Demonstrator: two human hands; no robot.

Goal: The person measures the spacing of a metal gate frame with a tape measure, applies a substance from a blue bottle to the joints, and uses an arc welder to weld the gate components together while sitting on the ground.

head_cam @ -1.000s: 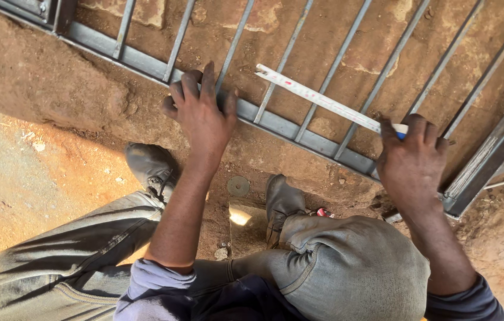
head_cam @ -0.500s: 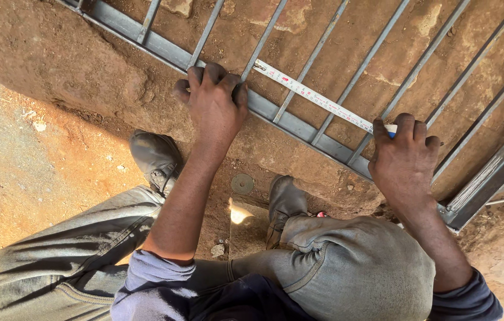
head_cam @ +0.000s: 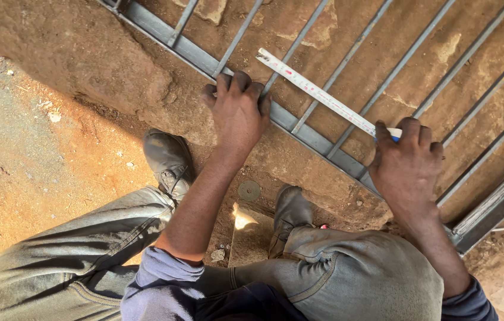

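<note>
Head view: I am mid-measure, my left hand [head_cam: 239,113] gripping the frame rail [head_cam: 299,132], my right hand [head_cam: 405,169] pinching the tape [head_cam: 317,93] lying across the bars [head_cam: 347,119], needing steadiness.

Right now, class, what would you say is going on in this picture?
A person is crouching on reddish dirt beside a grey metal gate frame with thin upright bars. The left hand rests on the frame's bottom rail, fingers curled over it. The right hand grips the same rail farther along and holds the case end of a tape measure, whose white blade lies stretched across the bars towards the left hand. Two dark shoes stand on the ground just below the rail.
</note>
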